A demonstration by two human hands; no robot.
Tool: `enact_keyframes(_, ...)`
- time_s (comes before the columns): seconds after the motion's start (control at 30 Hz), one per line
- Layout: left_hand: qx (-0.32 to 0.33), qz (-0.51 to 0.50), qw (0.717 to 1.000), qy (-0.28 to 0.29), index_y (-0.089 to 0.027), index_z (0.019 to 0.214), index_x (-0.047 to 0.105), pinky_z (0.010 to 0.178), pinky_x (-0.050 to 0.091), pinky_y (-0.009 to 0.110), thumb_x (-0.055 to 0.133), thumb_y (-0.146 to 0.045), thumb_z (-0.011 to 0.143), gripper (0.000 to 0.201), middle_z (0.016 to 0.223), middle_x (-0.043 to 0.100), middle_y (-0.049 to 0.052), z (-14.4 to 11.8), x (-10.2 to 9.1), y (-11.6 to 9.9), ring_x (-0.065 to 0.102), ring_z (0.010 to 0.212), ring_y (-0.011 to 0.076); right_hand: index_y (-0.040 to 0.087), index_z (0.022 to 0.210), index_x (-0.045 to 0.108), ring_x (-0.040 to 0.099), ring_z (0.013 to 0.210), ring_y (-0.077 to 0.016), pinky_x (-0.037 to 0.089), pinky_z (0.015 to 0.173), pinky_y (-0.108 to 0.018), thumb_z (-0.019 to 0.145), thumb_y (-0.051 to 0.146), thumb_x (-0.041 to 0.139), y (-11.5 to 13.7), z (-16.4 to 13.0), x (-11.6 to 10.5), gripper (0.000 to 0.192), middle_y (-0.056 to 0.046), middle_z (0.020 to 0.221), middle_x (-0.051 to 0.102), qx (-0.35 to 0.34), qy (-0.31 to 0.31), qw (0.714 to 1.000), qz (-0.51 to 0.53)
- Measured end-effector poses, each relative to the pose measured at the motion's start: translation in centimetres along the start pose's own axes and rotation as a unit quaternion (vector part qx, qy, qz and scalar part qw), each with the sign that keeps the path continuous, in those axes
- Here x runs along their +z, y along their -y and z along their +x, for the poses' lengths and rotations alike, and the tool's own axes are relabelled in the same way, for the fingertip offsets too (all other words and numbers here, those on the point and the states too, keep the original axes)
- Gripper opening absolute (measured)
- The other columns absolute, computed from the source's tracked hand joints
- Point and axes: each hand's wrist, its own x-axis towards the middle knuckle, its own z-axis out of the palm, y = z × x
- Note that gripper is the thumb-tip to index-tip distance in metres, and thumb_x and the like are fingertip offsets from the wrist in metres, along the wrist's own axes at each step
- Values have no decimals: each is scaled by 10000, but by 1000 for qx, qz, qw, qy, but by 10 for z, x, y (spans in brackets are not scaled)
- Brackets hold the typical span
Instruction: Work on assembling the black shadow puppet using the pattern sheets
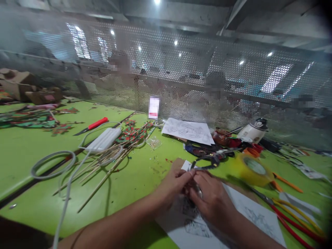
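Note:
My left hand (178, 180) and my right hand (211, 195) meet over the table, fingers closed together around something small. A bit of shiny metal shows beside my right thumb, but the fingers hide most of it, so I cannot make out its kind. Beneath both hands lies a white sheet with line drawings (212, 238), on top of brown board. Just beyond the fingers is a dark, looped item with metallic parts (207, 162). To the right are a roll of clear yellowish tape (247, 169) and red-handled pliers (287, 223) next to yellow handles.
Thin sticks with red and green pieces (100, 176), a white box (103, 139) with a cable and a red-handled knife (97, 123) lie left on the green table. Another drawing (188, 129) and a lit phone (154, 106) stand before a perforated metal screen (168, 58).

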Motion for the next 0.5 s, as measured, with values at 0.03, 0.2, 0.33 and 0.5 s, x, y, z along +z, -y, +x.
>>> enact_keyframes(0.03, -18, -58, 998, 1, -122, 716, 591, 535, 367, 215, 664, -449, 730, 336, 623, 518, -4, -1, 1, -1, 450, 546, 88, 153, 1020, 576, 566, 967, -236, 478, 887, -408, 891, 158, 517, 0, 0, -1, 142, -114, 981, 620, 10, 8, 1000, 18)
enact_keyframes(0.2, -68, -158, 985, 10, -98, 688, 619, 547, 437, 235, 714, -284, 638, 215, 616, 540, 13, -2, 0, -4, 478, 535, 94, 181, 991, 638, 592, 964, -201, 500, 841, -328, 885, 235, 563, -7, 2, -10, 140, -88, 1026, 632, 132, 26, 976, 170)
enact_keyframes(0.33, -70, -110, 991, 10, -100, 711, 639, 554, 438, 234, 687, -226, 645, 150, 622, 565, 14, -2, 0, -4, 509, 535, 96, 182, 946, 674, 610, 951, -186, 507, 795, -283, 889, 243, 537, -15, 4, -17, 160, -80, 1011, 638, 223, 48, 933, 277)
enact_keyframes(0.5, -65, -64, 996, 19, -132, 652, 589, 551, 417, 247, 688, -271, 646, 171, 596, 556, 6, 2, -2, -1, 493, 510, 97, 168, 943, 691, 602, 953, -191, 479, 817, -293, 842, 240, 584, -24, 0, -14, 163, -77, 995, 641, 273, 34, 913, 302)
